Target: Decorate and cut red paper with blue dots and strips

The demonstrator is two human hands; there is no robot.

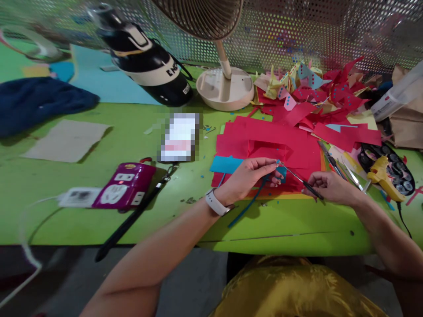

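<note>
My left hand [253, 174], a white band on its wrist, is closed in a pinch on a narrow blue paper strip [247, 208]. The strip's long end hangs toward the table edge. In the closed fingers of my right hand [325, 187] is a slim tool [296, 174] with a dark handle and a thin metal shaft. Its tip meets the left fingertips; whether the strip is caught on it I cannot tell. Beneath both hands lie stacked red paper sheets [264, 136] and a blue piece of paper [226, 164].
Behind the red sheets is a heap of folded paper scraps [307, 83]. A yellow glue gun [385, 176] lies far right. A phone [180, 136], a purple power bank-like box [127, 185], a black bottle [148, 66] and a fan base [226, 90] stand left and back.
</note>
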